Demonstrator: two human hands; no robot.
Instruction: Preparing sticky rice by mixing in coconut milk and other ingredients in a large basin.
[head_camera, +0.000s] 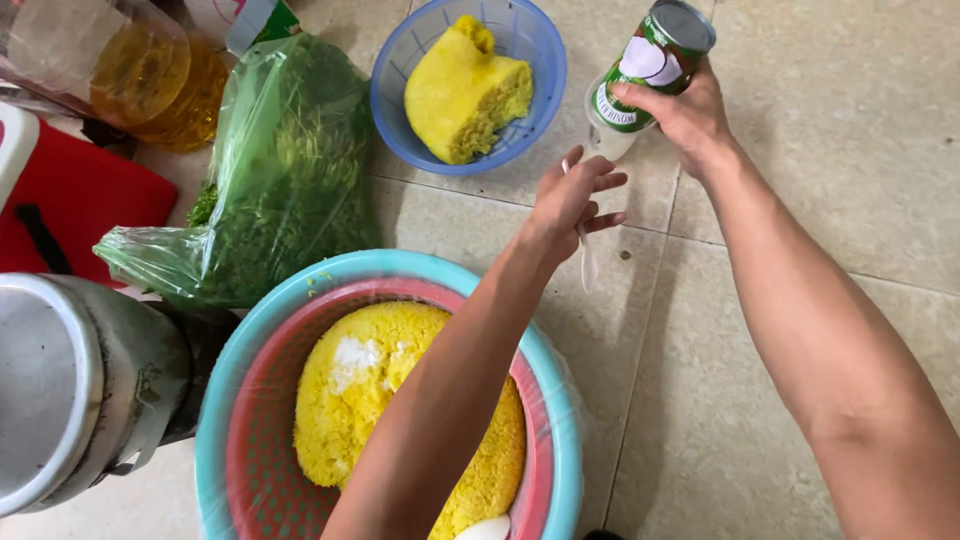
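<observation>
Right hand (685, 112) grips a tilted can (655, 62) beside the blue basket (395, 95). Left hand (570, 200) pinches a white spoon (586, 255) beneath the can. Step judged: drawing out contents; steady tilt needed.

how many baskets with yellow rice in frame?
2. A blue basket at top centre holds a yellow rice chunk; a pink basket, nested in a teal basin, sits at bottom. None visibly hidden.

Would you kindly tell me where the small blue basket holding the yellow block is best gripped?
Grip the blue basket by its bare rim, from its left or near side. The yellow block leans toward the right wall, and the right hand tilts a can just right of it.
</observation>
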